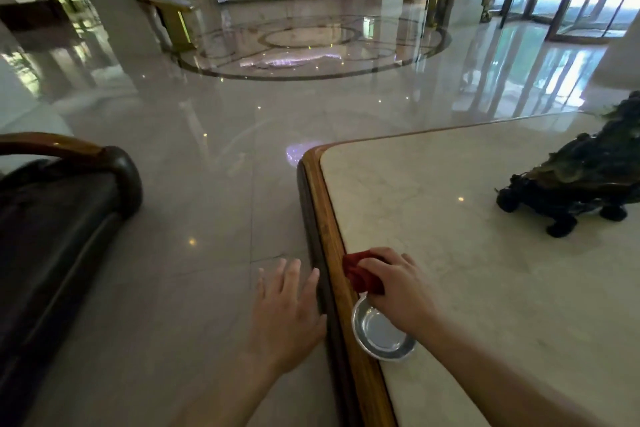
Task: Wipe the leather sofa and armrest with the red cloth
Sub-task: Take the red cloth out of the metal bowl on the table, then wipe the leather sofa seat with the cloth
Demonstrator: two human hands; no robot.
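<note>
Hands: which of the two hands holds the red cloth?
The right hand holds the red cloth, gripping it at the table edge above a metal dish. The left hand is empty, fingers spread over the floor.

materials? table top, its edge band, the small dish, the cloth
Table top: looks like polished pale marble, with faint grey veins and glossy glints.
Edge band: seems to be varnished wood, with brown grain.
Dish: metal, probably steel or aluminium, silvery and reflective.
Cloth: soft red fabric, matte, bunched under the right hand; weave too small to tell.
</note>
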